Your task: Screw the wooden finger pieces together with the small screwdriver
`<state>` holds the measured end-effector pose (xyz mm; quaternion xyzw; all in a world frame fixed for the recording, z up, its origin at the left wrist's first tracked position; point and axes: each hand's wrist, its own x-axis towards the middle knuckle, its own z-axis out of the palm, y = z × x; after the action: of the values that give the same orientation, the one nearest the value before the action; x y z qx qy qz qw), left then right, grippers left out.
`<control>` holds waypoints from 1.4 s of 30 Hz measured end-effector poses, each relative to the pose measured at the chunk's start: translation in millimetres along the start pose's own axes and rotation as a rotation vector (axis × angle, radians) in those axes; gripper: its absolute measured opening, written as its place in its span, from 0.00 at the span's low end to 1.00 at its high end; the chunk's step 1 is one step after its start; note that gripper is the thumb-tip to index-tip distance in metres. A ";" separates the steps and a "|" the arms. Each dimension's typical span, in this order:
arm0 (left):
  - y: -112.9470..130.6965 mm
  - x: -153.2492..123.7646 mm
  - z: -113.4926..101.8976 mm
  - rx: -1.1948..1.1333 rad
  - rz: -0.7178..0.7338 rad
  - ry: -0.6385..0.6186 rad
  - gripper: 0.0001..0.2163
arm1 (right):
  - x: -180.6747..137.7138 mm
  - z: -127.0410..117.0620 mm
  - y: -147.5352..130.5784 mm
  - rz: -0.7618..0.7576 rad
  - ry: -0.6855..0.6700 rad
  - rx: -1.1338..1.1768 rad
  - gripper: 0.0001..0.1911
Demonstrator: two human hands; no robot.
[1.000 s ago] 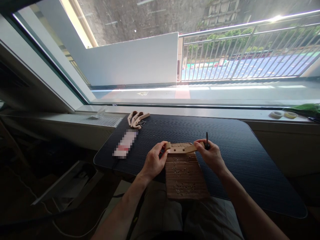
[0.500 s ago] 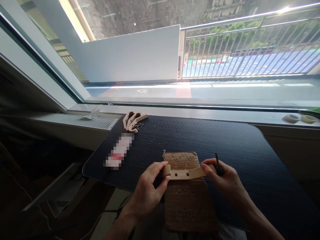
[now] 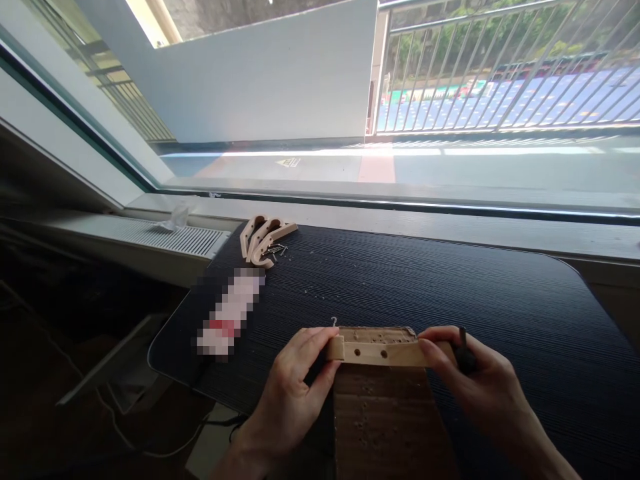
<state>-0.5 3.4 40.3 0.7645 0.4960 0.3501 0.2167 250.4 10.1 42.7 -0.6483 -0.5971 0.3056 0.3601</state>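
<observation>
I hold a pale curved wooden piece [image 3: 380, 353] with two holes crosswise over a brown pitted board [image 3: 390, 413] at the near edge of a dark ribbed table [image 3: 450, 287]. My left hand [image 3: 295, 393] pinches its left end. My right hand [image 3: 480, 387] grips its right end and also holds a small dark tool [image 3: 465, 353], its shaft sticking up between the fingers. A tiny metal hook [image 3: 333, 322] lies just beyond the board.
Three similar curved wooden pieces [image 3: 263, 240] lie stacked at the table's far left corner beside loose screws [image 3: 277, 251]. A blurred white and red pack [image 3: 230, 313] lies left of the board. Behind runs a window sill [image 3: 400, 217] with crumpled plastic [image 3: 173, 217].
The view has moved closer and lower over the table. Both hands have kept hold of the wooden piece, which has turned to lie level across the board.
</observation>
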 end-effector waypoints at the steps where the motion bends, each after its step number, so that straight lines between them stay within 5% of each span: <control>1: -1.4 1.2 0.2 -0.020 -0.006 -0.009 0.17 | 0.3 1.2 1.7 0.008 0.006 0.009 0.12; 9: -3.4 2.6 1.8 -0.089 -0.062 -0.027 0.16 | -1.7 7.5 7.7 0.031 0.049 0.062 0.12; 19: 15.4 25.7 -22.9 -0.231 -0.183 0.035 0.15 | 19.1 -4.2 -37.7 0.017 0.101 0.066 0.12; 33: -4.1 9.4 -10.0 -0.256 -0.131 -0.046 0.13 | 11.9 10.8 -6.6 0.012 0.014 0.096 0.14; 42: 8.6 2.8 -19.4 -0.221 -0.109 -0.021 0.13 | 5.8 4.9 -20.1 -0.046 0.017 0.103 0.16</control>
<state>-9.2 2.0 59.8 0.7113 0.4930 0.3823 0.3238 235.8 16.8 57.0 -0.6176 -0.5922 0.3222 0.4052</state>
